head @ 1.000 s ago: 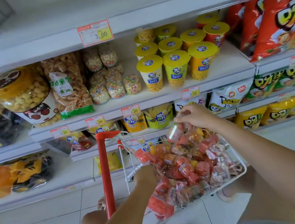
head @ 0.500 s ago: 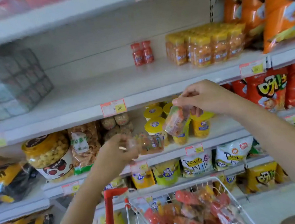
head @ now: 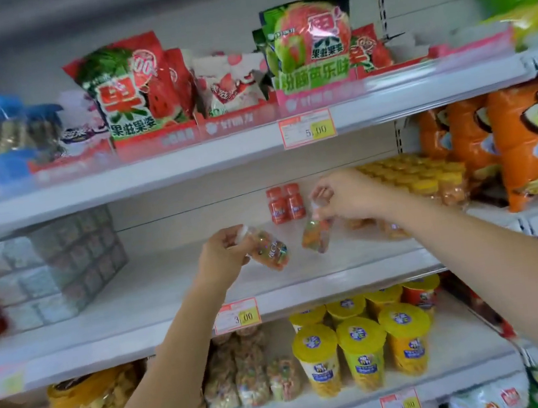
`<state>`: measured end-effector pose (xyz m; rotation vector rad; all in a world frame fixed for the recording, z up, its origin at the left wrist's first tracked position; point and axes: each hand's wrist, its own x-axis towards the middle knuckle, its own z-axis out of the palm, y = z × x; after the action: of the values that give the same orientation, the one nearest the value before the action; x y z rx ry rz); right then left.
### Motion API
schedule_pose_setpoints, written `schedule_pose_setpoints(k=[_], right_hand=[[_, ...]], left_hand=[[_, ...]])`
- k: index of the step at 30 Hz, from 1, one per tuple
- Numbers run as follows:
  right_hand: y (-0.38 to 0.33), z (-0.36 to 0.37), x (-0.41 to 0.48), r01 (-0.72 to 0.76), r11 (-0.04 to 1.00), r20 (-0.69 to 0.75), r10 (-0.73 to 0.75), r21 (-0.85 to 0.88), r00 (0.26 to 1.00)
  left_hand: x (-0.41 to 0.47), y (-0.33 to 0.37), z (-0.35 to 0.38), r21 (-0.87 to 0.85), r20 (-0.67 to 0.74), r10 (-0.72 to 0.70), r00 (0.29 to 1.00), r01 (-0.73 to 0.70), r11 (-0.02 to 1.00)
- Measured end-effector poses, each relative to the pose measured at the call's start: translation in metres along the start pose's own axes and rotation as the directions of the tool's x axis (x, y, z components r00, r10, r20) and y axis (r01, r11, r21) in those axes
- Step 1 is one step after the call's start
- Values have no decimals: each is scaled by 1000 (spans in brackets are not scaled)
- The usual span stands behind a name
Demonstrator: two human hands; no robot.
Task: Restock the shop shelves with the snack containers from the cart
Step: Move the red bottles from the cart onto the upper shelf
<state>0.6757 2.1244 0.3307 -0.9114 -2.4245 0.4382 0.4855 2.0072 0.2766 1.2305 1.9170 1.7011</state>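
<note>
Both hands have risen from below the shelf edge to over the white middle shelf: the left hand pinches a small clear candy-filled bottle by its cap, tilted, and the right hand grips a second small clear bottle by its top, hanging just above the board. Behind them two small red-capped bottles stand upright at the back wall, near a block of yellow-lidded jars, with orange snack bags further right. Below, yellow-lidded cups stand in rows; above, fruit-printed bags fill red trays.
</note>
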Motion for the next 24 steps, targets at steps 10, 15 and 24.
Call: schedule_pose_setpoints(k=[10,15,24], right_hand=[[20,5,59,84,993,274,-58,-83,960],[27,17,75,22,998,201,-11,-52,980],[28,11,83,65,965,169,-22,-253,985]], left_hand=[[57,-9,29,-7,300,9,954,-7,1000],[66,-24,39,76,414,1,910,-36,996],[64,-23,54,292,390,-7,921,-117,949]])
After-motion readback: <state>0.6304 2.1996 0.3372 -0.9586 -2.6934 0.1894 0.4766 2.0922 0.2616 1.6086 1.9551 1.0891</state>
